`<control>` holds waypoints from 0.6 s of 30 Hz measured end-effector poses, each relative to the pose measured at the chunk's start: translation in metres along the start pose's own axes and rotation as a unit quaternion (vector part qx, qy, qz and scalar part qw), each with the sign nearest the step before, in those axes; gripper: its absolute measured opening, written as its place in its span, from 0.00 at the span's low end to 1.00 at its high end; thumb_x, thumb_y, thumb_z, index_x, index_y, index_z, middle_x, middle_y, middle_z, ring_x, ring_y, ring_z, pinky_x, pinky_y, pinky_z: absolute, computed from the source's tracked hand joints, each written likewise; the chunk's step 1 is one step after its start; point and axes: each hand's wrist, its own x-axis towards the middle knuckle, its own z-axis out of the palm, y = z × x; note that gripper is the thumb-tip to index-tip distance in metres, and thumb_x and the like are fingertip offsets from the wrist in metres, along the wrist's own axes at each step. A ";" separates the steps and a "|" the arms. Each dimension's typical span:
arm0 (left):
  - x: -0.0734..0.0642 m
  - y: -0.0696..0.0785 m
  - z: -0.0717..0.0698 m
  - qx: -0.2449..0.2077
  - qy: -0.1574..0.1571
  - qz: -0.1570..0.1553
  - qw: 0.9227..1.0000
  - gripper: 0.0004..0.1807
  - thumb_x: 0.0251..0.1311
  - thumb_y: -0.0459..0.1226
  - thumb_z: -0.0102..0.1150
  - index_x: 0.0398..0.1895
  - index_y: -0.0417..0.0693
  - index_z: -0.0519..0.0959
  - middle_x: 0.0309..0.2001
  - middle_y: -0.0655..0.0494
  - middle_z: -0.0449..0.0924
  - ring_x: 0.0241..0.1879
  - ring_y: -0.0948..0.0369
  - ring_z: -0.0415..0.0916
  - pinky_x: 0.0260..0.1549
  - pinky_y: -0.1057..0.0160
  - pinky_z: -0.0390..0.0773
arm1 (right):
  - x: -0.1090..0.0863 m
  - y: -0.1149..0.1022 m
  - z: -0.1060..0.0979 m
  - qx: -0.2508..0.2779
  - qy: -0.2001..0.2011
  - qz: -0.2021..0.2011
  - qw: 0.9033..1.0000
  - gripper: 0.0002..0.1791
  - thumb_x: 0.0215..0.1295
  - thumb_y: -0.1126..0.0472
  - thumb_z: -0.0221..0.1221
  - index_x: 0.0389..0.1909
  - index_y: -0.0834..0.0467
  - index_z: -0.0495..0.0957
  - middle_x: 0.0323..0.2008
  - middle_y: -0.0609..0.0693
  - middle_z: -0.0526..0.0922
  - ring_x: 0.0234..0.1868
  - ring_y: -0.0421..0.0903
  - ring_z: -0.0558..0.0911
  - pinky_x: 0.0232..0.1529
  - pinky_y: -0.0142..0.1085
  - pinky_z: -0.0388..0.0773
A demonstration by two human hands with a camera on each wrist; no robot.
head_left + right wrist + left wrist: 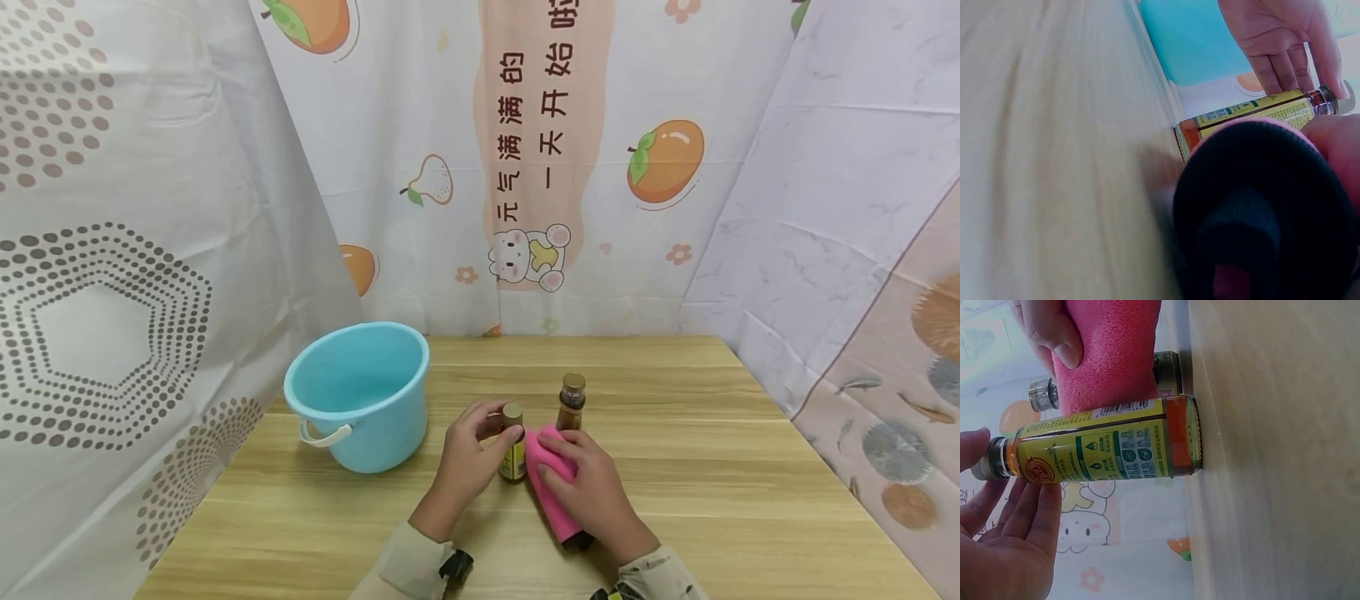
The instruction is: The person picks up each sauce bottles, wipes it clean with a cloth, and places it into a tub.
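My left hand (467, 454) holds a small glass bottle (1097, 450) by its neck and cap, thumb on one side and fingers on the other. The bottle has a gold cap, a yellow-green label and amber liquid; it stands upright on the table. My right hand (596, 487) grips a pink fuzzy cloth piece (551, 496) with a dark, rounded end (1260, 187), close beside or touching the bottle. Behind the pink piece stands a second, dark bottle (572, 404) with a gold cap, its lower part hidden.
A light blue bucket (405, 429) with a white handle stands at the left of the wooden table (712, 467). Printed curtains (420, 108) hang behind the table and along both sides.
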 end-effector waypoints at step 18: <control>0.000 0.000 0.000 -0.009 -0.003 -0.003 1.000 0.18 0.70 0.44 0.66 0.61 0.58 0.80 0.54 0.57 0.81 0.51 0.60 0.85 0.56 0.55 0.84 | 0.001 0.001 0.000 -0.041 -0.066 0.047 0.996 0.23 0.61 0.55 0.74 0.59 0.50 0.86 0.55 0.50 0.83 0.49 0.44 0.81 0.46 0.39 0.81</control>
